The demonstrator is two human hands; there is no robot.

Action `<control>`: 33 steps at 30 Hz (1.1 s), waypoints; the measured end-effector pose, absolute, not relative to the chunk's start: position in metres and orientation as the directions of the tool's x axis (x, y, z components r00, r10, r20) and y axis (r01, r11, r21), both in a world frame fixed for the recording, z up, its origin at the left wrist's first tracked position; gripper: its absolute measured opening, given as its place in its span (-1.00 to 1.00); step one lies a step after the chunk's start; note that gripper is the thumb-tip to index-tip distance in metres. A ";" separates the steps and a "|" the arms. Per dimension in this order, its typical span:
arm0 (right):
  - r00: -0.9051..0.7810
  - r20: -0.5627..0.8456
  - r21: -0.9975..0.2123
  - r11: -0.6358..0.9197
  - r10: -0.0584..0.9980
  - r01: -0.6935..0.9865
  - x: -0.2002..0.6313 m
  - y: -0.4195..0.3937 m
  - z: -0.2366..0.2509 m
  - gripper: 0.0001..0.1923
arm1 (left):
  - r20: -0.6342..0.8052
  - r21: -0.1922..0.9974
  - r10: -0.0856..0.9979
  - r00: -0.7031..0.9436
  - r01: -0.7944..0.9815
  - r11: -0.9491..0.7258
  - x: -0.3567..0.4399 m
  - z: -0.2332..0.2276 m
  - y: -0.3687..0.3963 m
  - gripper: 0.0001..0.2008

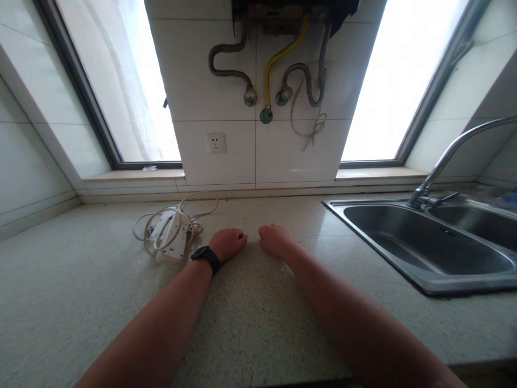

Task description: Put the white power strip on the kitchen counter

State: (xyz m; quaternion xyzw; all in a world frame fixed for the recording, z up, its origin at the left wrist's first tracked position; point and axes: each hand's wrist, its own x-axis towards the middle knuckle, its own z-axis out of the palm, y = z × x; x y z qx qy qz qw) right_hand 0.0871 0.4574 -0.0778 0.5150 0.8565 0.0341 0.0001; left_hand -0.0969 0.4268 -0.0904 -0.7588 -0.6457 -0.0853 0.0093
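Observation:
Two loosely closed fists rest on the speckled stone countertop (250,312), a small gap between them. My left hand (228,243) is curled with its thumb side toward the middle, and a black watch (205,258) is strapped on that wrist. My right hand (275,240) is also curled, knuckles forward. Nothing shows in either hand. Just left of my left hand lies a white power strip (174,237) with its pale cord (151,245) looped around and over it.
A double stainless steel sink (404,237) with a chrome faucet (440,164) is set into the counter at right. On the tiled wall ahead are a socket (216,143), a yellow pipe (267,75) and grey hoses (309,86) under a dark appliance (283,13). Windows flank it.

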 end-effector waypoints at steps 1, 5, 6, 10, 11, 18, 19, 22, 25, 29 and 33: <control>-0.465 0.026 0.049 0.463 0.885 0.885 0.087 0.458 -0.078 -0.70 | 0.142 0.096 0.978 0.155 0.981 -0.169 -0.097 -0.091 0.427 -0.48; -0.456 0.037 0.032 0.455 0.889 0.890 0.088 0.456 -0.075 -0.70 | 0.146 0.092 0.977 0.153 0.982 -0.168 -0.097 -0.092 0.428 -0.48; -0.450 0.073 0.036 0.448 0.890 0.893 0.088 0.455 -0.073 -0.69 | 0.143 0.089 0.978 0.152 0.982 -0.165 -0.097 -0.092 0.428 -0.48; -0.425 0.257 0.064 0.424 0.868 0.904 0.085 0.449 -0.068 -0.67 | 0.124 0.077 0.983 0.138 0.986 -0.148 -0.097 -0.092 0.430 -0.49; -0.435 0.252 0.078 0.430 0.864 0.900 0.084 0.448 -0.068 -0.68 | 0.120 0.080 0.983 0.137 0.986 -0.147 -0.097 -0.092 0.430 -0.49; -0.466 0.094 0.112 0.456 0.880 0.883 0.082 0.452 -0.074 -0.73 | 0.132 0.101 0.980 0.149 0.981 -0.163 -0.096 -0.089 0.426 -0.48; -0.464 0.091 0.108 0.454 0.881 0.884 0.083 0.453 -0.074 -0.72 | 0.131 0.103 0.980 0.148 0.981 -0.162 -0.096 -0.088 0.426 -0.48; -0.467 0.076 0.099 0.459 0.881 0.883 0.083 0.453 -0.075 -0.72 | 0.130 0.101 0.981 0.142 0.983 -0.155 -0.095 -0.088 0.425 -0.50; -0.473 0.100 0.092 0.465 0.875 0.880 0.083 0.454 -0.075 -0.72 | 0.132 0.091 0.982 0.137 0.985 -0.149 -0.095 -0.089 0.426 -0.50; -0.447 0.075 0.076 0.442 0.891 0.894 0.082 0.456 -0.077 -0.72 | 0.139 0.082 0.978 0.157 0.982 -0.170 -0.096 -0.090 0.427 -0.49; -0.436 0.091 0.073 0.431 0.895 0.900 0.082 0.456 -0.077 -0.72 | 0.124 0.089 0.982 0.141 0.984 -0.153 -0.095 -0.089 0.426 -0.49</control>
